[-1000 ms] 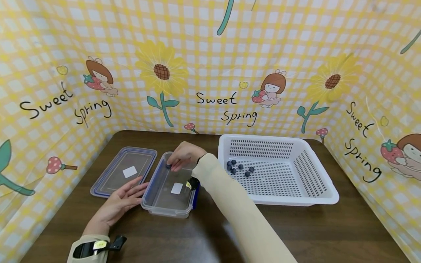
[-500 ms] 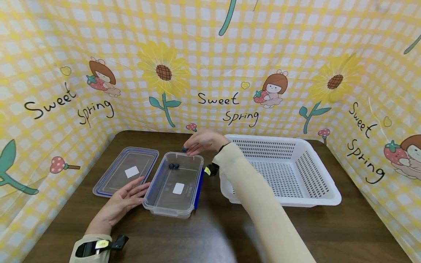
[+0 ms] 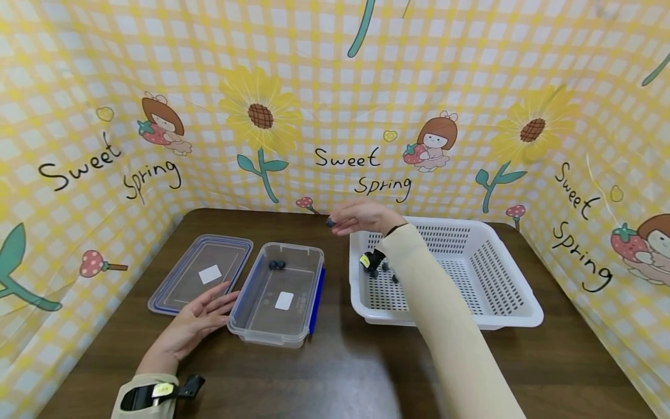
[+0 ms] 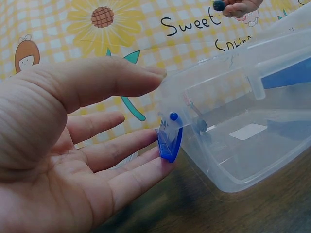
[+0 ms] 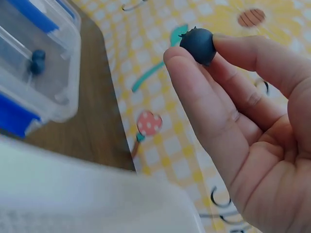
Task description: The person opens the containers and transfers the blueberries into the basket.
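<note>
My right hand [image 3: 336,223] hovers above the table between the clear plastic container [image 3: 268,337] and the white basket [image 3: 455,320], near the basket's far left corner. Its thumb and fingers pinch one dark blueberry [image 3: 331,222], seen close up in the right wrist view [image 5: 198,44]. Two blueberries [image 3: 277,265] lie at the container's far end. My left hand [image 3: 217,304] lies open on the table, fingers straight, against the container's left side [image 4: 228,97] by its blue clip [image 4: 170,141].
Several blueberries [image 3: 384,267] lie in the basket's left part, partly behind my right wrist. The container's lid [image 3: 201,272] lies flat to the left of the container. A yellow patterned cloth wall [image 3: 335,116] surrounds the brown table [image 3: 356,372].
My right hand has risen out of the container and moved right toward the basket, a blueberry pinched in it. Two blueberries now lie in the container. The left hand has not moved.
</note>
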`<action>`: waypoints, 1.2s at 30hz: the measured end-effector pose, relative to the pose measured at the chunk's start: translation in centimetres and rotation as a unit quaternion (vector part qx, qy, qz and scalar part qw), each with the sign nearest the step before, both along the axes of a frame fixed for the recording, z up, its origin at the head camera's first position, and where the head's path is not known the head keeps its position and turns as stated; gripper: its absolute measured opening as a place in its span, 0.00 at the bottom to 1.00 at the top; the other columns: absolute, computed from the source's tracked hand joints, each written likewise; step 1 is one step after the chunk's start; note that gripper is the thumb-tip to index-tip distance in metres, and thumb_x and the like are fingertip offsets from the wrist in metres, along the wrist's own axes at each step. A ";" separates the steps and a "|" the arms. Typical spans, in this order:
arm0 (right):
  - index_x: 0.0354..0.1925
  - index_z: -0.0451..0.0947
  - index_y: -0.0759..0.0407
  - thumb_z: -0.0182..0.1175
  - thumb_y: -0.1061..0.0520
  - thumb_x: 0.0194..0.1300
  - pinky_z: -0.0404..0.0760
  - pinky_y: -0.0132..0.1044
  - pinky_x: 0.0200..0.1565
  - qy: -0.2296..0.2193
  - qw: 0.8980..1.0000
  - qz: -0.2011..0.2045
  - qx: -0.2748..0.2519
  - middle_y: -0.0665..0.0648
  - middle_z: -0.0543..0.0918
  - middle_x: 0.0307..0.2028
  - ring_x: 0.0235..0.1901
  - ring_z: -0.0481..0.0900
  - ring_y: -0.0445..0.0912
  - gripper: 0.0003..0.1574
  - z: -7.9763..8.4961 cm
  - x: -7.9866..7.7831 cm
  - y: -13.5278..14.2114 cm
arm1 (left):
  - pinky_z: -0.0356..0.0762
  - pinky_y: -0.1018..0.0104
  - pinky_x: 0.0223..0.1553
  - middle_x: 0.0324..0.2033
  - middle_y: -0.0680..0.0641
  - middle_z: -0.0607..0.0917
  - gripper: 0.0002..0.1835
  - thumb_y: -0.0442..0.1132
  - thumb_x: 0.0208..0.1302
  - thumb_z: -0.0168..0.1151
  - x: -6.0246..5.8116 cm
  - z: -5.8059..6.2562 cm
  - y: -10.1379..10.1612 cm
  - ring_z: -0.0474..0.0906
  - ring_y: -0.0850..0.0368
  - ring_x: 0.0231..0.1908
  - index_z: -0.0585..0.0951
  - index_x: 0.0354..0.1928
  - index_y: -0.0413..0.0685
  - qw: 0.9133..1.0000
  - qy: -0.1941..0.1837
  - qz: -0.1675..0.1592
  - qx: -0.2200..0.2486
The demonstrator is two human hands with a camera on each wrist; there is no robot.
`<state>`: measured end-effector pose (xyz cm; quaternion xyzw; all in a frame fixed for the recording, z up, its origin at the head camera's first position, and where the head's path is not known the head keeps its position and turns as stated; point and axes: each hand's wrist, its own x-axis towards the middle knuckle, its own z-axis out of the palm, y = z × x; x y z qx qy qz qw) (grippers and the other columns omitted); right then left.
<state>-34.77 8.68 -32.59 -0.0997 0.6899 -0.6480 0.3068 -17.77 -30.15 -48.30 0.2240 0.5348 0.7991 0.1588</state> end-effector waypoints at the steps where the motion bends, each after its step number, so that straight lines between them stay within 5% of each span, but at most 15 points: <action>1: 0.54 0.74 0.77 0.54 0.69 0.71 0.84 0.43 0.47 -0.004 1.000 -0.006 -0.003 0.62 0.84 0.36 0.35 0.86 0.51 0.15 0.0 -0.1 0.6 | 0.76 0.66 0.55 0.61 0.53 0.79 0.36 0.16 0.68 0.47 0.0 0.0 0.0 0.75 0.61 0.61 0.72 0.67 0.63 1.000 0.000 0.001 0.000; 15: 0.51 0.74 0.72 0.54 0.69 0.72 0.82 0.42 0.50 -0.039 0.996 -0.084 0.005 0.61 0.85 0.34 0.35 0.86 0.49 0.11 -1.4 -0.1 7.9 | 0.76 0.66 0.55 0.62 0.54 0.78 0.35 0.17 0.68 0.48 -0.1 -0.3 -0.1 0.74 0.61 0.61 0.70 0.70 0.61 1.000 0.010 0.000 -0.006; 24: 0.64 0.64 0.80 0.58 0.68 0.70 0.82 0.40 0.50 -0.045 0.989 -0.121 0.071 0.70 0.82 0.48 0.35 0.86 0.47 0.29 -4.6 -0.1 11.6 | 0.76 0.66 0.56 0.63 0.55 0.77 0.35 0.19 0.71 0.48 0.2 0.0 -0.1 0.73 0.62 0.62 0.64 0.74 0.56 1.000 0.012 0.005 -0.025; 36: 0.52 0.74 0.73 0.59 0.69 0.68 0.85 0.36 0.39 -0.106 0.971 -0.138 0.162 0.64 0.83 0.34 0.30 0.85 0.48 0.15 -7.2 0.4 12.5 | 0.76 0.67 0.56 0.62 0.55 0.78 0.35 0.20 0.70 0.49 0.3 0.1 -0.1 0.74 0.62 0.61 0.63 0.74 0.55 1.000 0.008 0.011 -0.028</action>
